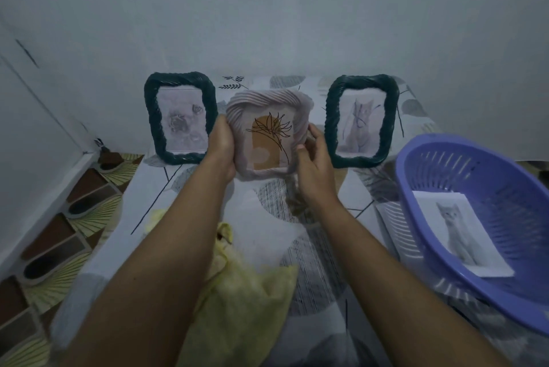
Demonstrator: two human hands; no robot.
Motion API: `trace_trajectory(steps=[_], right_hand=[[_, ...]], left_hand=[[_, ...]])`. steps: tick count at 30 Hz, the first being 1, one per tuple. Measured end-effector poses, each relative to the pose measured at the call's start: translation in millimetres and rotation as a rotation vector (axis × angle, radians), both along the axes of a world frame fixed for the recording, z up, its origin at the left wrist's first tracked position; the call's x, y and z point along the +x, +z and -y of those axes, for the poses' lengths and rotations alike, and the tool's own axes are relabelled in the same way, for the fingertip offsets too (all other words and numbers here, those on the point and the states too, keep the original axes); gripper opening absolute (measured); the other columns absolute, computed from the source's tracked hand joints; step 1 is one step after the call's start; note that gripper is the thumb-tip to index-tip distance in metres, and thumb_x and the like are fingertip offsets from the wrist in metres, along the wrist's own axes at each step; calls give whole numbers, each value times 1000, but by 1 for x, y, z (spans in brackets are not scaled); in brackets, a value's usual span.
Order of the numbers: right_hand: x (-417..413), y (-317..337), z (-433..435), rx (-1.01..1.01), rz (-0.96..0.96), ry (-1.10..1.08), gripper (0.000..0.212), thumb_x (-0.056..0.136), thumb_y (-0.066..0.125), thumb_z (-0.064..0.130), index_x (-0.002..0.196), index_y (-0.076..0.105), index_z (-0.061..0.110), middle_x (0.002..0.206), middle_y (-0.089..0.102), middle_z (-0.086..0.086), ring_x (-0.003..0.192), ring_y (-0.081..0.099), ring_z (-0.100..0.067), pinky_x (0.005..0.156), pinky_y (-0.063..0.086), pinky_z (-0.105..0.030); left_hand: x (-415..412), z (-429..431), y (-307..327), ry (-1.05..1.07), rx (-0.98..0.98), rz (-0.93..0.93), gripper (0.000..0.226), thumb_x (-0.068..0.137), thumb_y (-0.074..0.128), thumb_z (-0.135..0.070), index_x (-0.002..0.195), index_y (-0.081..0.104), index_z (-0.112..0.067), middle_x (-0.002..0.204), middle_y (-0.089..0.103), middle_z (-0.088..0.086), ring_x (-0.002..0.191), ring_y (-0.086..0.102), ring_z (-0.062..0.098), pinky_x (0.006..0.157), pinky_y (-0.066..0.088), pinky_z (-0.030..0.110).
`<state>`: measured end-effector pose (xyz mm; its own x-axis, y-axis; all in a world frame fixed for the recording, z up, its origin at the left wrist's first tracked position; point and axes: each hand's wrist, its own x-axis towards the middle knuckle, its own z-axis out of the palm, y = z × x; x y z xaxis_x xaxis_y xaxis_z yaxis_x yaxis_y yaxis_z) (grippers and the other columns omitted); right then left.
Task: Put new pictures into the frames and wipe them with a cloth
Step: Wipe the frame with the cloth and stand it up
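Frames: three. Two dark, the left dark frame and the right dark frame, plus one pale frame. Each held one picture: dog print, cat print, plant print. One loose print showed on top; any sheets under it could not be counted. One basket. One cloth. One table. Two hands: left hand, right hand.

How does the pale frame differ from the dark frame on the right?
The pale frame is lilac-grey, gripped by left hand and right hand; the dark frame is dark green, standing unheld. The pale frame shows a plant drawing, the dark frame a cat. Both have twisted rims.
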<state>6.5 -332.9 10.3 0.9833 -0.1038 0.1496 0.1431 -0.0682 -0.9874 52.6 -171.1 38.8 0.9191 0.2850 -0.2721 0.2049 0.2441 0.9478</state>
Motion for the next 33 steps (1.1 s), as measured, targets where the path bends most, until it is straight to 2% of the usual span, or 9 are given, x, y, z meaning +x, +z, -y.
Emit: trace_trajectory(steps=[3, 8, 11, 13, 18, 23, 26, 29, 33], right_hand=[[16, 0, -1, 3, -30, -8, 48, 104, 44, 19, 150, 36, 32, 146, 49, 5, 130, 50, -12, 110, 43, -39], [31, -1, 1, -46, -53, 1, 50, 105, 45, 23, 152, 33, 35, 148, 47, 8, 125, 47, -4, 105, 39, -27], [38, -5, -5, -40, -64, -4, 56, 101, 48, 28, 153, 30, 38, 150, 47, 8, 132, 48, -9, 113, 40, -39], [39, -4, -10, -34, -78, -7, 62, 94, 49, 35, 153, 27, 40, 151, 46, 7, 136, 46, -11, 114, 39, -44], [39, 0, -15, -92, -116, 4, 66, 94, 46, 32, 154, 22, 42, 151, 46, 9, 134, 46, -13, 114, 38, -46], [41, 3, -16, -126, -155, 11, 66, 100, 45, 23, 157, 15, 36, 154, 41, 7, 137, 41, -16, 115, 35, -42], [41, 3, -20, -137, -173, 9, 72, 92, 46, 30, 157, 14, 35, 155, 40, 5, 138, 41, -19, 115, 35, -49], [41, 3, -22, -156, -189, 13, 80, 84, 45, 35, 157, 12, 35, 157, 38, 4, 140, 39, -20, 115, 35, -51], [40, 7, -22, -171, -208, 31, 76, 92, 47, 29, 158, 10, 34, 159, 35, 3, 142, 36, -22, 117, 32, -51]], left_hand=[[24, -2, -3, -22, -21, 9, 58, 100, 27, -49, 112, 73, -15, 103, 75, 12, 99, 71, 33, 84, 58, 53], [52, -4, -4, 11, -11, -24, 62, 96, 26, -47, 117, 70, -8, 111, 71, 20, 103, 68, 38, 84, 55, 61], [65, -7, -8, 14, -22, -16, 61, 93, 27, -46, 113, 69, -6, 114, 70, 21, 106, 66, 40, 85, 54, 62], [71, -8, -11, 23, -15, -1, 49, 84, 31, -47, 104, 65, -16, 109, 68, 19, 109, 63, 44, 88, 50, 66], [75, -7, -13, 34, -33, 18, 39, 81, 31, -47, 98, 53, -21, 97, 61, 11, 92, 61, 30, 92, 46, 66], [69, 2, -12, 78, 78, -36, 58, 92, 22, -48, 106, 64, -9, 106, 68, 17, 101, 66, 34, 88, 55, 53], [75, 0, -20, 88, 136, -54, 73, 79, 22, -57, 115, 64, -10, 106, 69, 17, 98, 67, 34, 87, 55, 54], [77, 0, -23, 90, 147, -50, 74, 80, 21, -59, 116, 62, -10, 106, 69, 17, 97, 67, 34, 86, 55, 53], [103, -10, -53, 131, 112, -63, 103, 62, 17, -84, 125, 62, -16, 118, 68, 15, 106, 64, 37, 95, 49, 56]])
